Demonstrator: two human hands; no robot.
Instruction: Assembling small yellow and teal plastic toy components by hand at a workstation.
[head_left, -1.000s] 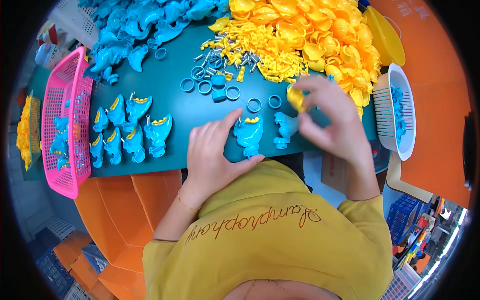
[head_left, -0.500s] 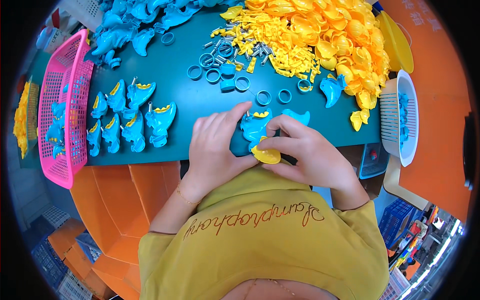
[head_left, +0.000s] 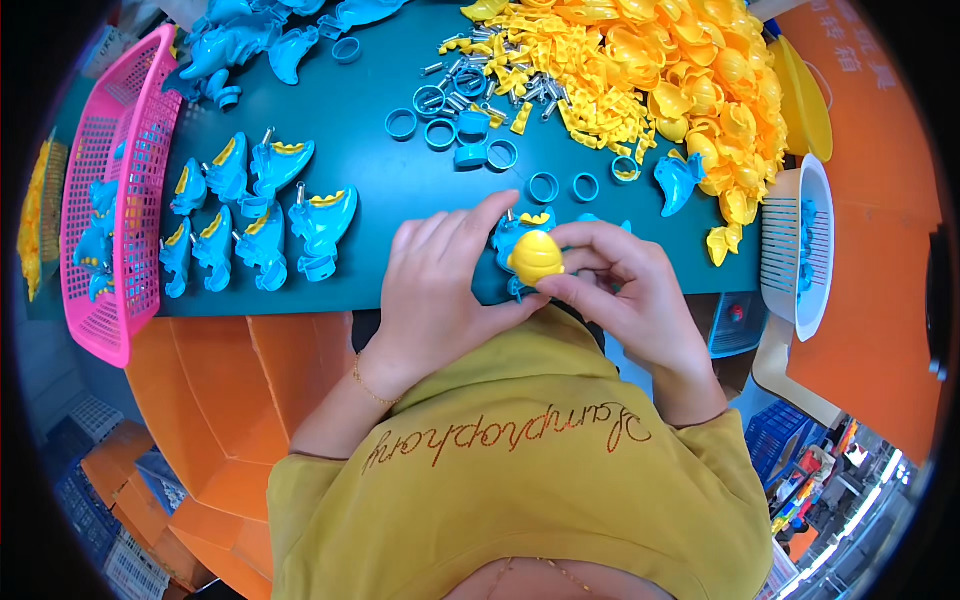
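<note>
The work surface is a dark green tabletop (head_left: pixel 400 200) that runs across the upper half of the view, with its near edge at the person's chest.

At 9 o'clock, a pink mesh basket (head_left: pixel 110 200) rests on the table's left end and holds a few blue parts. Just to its right, a group of blue toy bodies (head_left: pixel 255 220) with yellow fittings is laid out in rows. At 11 o'clock lies a loose heap of blue shells (head_left: pixel 260 40), cut off by the rim. Blue rings (head_left: pixel 440 130) lie scattered near 12 o'clock. At 1 o'clock, a pile of yellow shells (head_left: pixel 680 70) sits beside small metal pins (head_left: pixel 480 70). At 3 o'clock, a white slotted basket (head_left: pixel 800 250) overhangs the table end.

At centre, the left hand (head_left: pixel 440 290) clasps a blue toy body (head_left: pixel 515 240) at the table's near edge. The right hand (head_left: pixel 620 290) pinches a yellow shell (head_left: pixel 535 258) against it.

Below the table are orange surfaces and blue crates; their details are blurred. The hands hide most of the held toy body.
</note>
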